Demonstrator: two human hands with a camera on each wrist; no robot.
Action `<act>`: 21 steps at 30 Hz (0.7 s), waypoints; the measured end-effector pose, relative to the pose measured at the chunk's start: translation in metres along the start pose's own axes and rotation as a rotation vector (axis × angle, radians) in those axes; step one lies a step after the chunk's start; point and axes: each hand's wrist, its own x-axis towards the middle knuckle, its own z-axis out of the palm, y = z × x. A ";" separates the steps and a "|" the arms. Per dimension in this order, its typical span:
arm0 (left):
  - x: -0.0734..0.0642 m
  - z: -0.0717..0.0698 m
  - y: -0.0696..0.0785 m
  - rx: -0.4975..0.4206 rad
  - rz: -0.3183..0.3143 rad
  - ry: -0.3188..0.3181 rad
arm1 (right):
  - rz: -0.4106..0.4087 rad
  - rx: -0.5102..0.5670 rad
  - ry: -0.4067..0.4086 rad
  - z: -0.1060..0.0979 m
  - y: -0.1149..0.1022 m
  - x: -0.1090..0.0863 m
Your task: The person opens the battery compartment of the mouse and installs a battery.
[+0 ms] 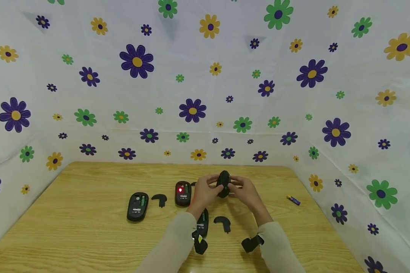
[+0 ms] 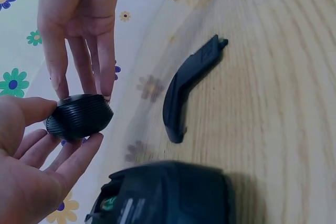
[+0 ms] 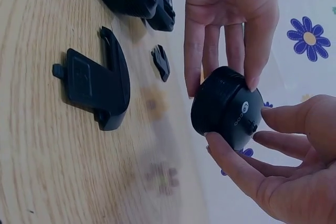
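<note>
A black computer mouse (image 1: 223, 184) is held up above the table, tilted on edge, between both hands. My left hand (image 1: 205, 190) grips its left side with thumb and fingers. From the other side my right hand (image 1: 245, 192) pinches it. Ribbed side grips show on the mouse (image 2: 80, 117) in the left wrist view. A logo and the scroll wheel are visible on the mouse (image 3: 231, 109) in the right wrist view. Below the hands lies a black battery cover (image 1: 223, 223). Another upturned mouse (image 1: 203, 224), its battery bay uncovered, is partly hidden by the left wrist.
Left of the hands lie an upturned mouse with a lit red light (image 1: 183, 195), a second upturned mouse (image 1: 137, 207) and a battery cover (image 1: 159, 199). A small battery (image 1: 294, 200) rests at the table's right. Flower-patterned sheeting (image 1: 205, 83) stands behind the wooden table (image 1: 71, 212).
</note>
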 end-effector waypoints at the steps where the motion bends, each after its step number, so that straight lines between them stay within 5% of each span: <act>1: -0.001 0.000 0.001 0.001 0.009 0.007 | -0.007 0.002 -0.001 0.000 -0.001 -0.001; 21: -0.023 -0.031 0.005 0.071 0.106 -0.064 | -0.002 0.133 -0.018 0.003 -0.007 -0.012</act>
